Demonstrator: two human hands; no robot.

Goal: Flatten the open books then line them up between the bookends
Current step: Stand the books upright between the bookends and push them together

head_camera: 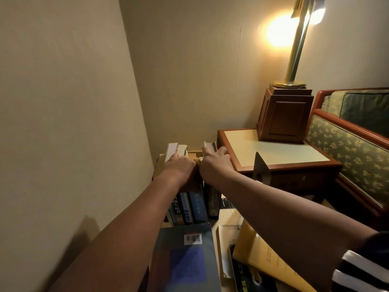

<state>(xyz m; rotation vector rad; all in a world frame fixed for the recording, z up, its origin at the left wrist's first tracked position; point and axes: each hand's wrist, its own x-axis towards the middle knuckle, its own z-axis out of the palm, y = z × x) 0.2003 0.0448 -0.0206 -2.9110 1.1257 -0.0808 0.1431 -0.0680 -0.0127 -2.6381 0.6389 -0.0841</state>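
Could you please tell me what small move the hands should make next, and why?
Probably press the right hand leftward, closing the dark upright book against the pale-edged books under the left hand; a gap shows between them, and the grey metal bookend stands apart.

The books (189,205) stand by the wall (63,102) on my left. A bookend (262,171) stands right of them, in front of the bench (273,152) with the lamp (296,55).
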